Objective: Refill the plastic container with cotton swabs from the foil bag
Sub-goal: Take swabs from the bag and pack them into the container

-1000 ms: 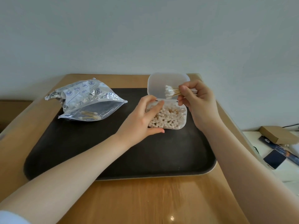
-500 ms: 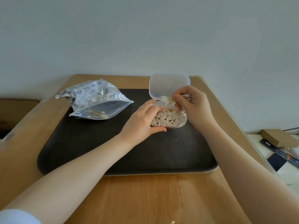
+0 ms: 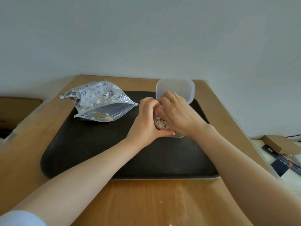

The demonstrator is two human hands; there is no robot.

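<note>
Now both hands together over the container [image 3: 176, 136]: left hand [image 3: 146, 121] curled round its left side, right hand [image 3: 177, 115] laid across the top, fingers down among the swabs [image 3: 160, 123]; grip of right hand impossible to tell. Open lid [image 3: 175, 88] just behind right hand. Foil bag [image 3: 97, 101] left of left hand, a few swabs inside. All on tray [image 3: 97, 152].

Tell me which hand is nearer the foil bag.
Left. The left hand grips the container's side that faces the foil bag; the right hand lies over the container, farther away.
</note>
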